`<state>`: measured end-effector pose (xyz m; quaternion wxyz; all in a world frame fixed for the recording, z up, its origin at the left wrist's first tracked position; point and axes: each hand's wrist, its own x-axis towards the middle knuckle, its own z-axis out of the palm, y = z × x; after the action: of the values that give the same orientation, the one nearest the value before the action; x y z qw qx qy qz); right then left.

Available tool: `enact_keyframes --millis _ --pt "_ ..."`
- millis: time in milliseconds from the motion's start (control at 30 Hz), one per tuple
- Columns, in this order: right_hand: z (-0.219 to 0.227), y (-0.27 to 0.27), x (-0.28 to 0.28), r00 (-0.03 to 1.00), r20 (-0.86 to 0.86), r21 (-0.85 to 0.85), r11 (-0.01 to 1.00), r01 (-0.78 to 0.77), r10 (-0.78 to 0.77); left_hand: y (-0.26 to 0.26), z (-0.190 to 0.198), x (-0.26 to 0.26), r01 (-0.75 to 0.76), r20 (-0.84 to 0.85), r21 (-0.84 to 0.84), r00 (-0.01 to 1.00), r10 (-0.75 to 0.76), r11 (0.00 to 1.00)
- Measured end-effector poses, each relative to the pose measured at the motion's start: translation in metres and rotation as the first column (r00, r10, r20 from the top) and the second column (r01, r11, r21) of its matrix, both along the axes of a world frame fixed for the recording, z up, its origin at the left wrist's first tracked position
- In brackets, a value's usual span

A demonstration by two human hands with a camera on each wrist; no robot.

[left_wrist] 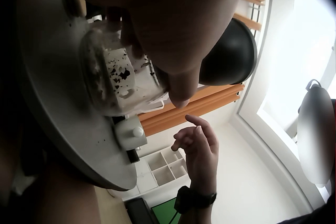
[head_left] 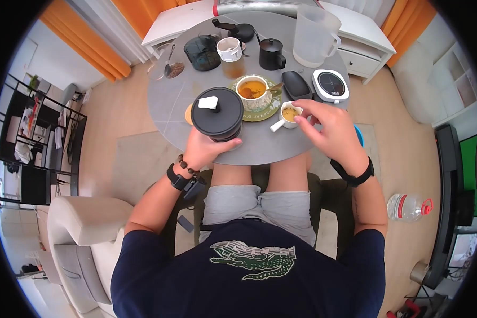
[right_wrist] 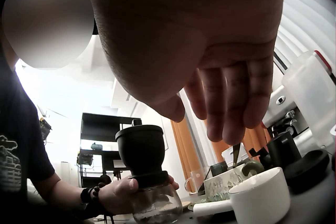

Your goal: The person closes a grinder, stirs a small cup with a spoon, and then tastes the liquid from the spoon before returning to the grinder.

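Note:
My left hand (head_left: 209,147) grips a manual coffee grinder (head_left: 217,117) with a black hopper and a white piece on top. Its clear glass jar (left_wrist: 126,79) has dark specks inside and stands low over the grey table in the left wrist view. My right hand (head_left: 331,130) is raised over a small white cup (head_left: 283,123) with a straight side handle; yellowish bits lie in it. Nothing shows between the right fingers (right_wrist: 233,113), which hang loosely bent above the cup in the right wrist view.
Beyond the grinder, a cup (head_left: 253,79) of orange liquid with a spoon sits on a green plate (head_left: 257,117). Around it stand a black oval dish (head_left: 297,85), a white scale (head_left: 331,85), a black pitcher (head_left: 271,55), a large translucent jug (head_left: 312,40) and a dark container (head_left: 202,55).

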<state>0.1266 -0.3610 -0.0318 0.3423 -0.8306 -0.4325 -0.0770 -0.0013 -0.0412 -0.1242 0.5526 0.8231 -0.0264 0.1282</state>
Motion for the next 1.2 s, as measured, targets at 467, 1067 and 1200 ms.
enact_keyframes --millis 467,1067,1200 --pt "0.048 0.074 -0.036 0.952 0.159 0.053 0.961 -0.271 0.26 -0.004 -0.015 0.007 0.041 -0.019 -0.209 0.999 -0.046 0.977" --pt "0.056 0.157 -0.029 0.875 0.393 -0.214 0.954 -0.211 0.282 0.021 0.06 0.004 0.067 0.284 0.199 0.951 -0.123 0.978" --pt "0.054 0.163 -0.029 0.865 0.444 -0.179 0.969 -0.172 0.236 0.019 0.061 0.004 0.103 0.183 0.11 0.975 -0.122 0.989"
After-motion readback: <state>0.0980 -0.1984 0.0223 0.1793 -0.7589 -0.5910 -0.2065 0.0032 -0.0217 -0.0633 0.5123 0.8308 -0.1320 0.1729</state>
